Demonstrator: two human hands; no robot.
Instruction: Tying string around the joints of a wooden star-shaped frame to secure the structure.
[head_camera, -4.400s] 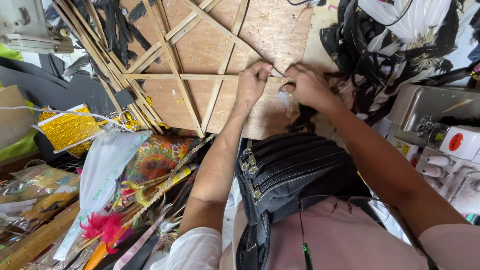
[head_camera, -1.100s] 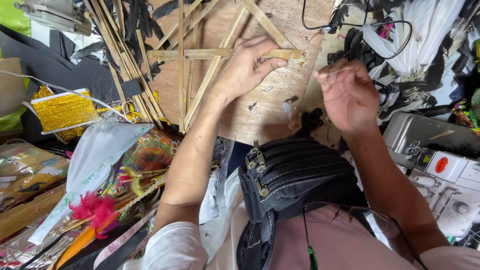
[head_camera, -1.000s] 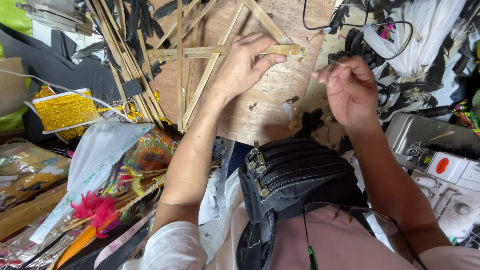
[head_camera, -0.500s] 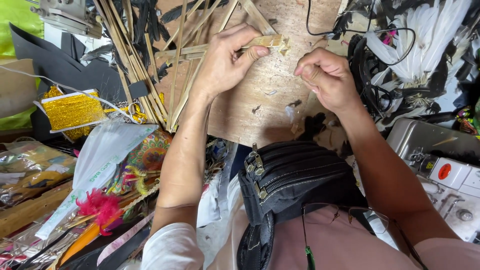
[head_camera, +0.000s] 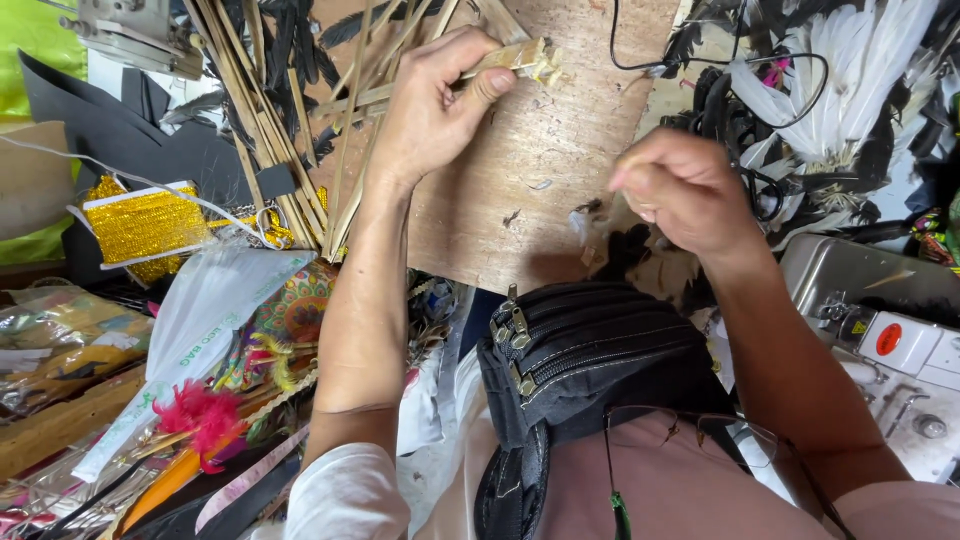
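Left hand (head_camera: 430, 110) pinched the end of a thin bamboo strip (head_camera: 505, 58), thumb and fingers (head_camera: 490, 85) clamped just behind its frayed tip, which stuck out over the plywood board (head_camera: 540, 190). Right hand (head_camera: 680, 190) hovered apart from the strip, closed into a loose fist; what it held, if anything, could not be told. The strip ran back into a frame of crossed bamboo slats (head_camera: 340, 150) lying on the board.

Judgement: the joint wants a firm pinch close to the tip so the slats do not slip apart, and the right hand should work in short, tight pulls.

The tabletop was crowded: gold sequin trim (head_camera: 140, 225) to the left, a clear plastic bag (head_camera: 190, 330), pink feathers (head_camera: 205, 415), patterned cloth. White and black feathers (head_camera: 830, 90) to the right, beside a sewing machine (head_camera: 890, 330). A black zipped pouch (head_camera: 590, 360) sat at the person's waist.
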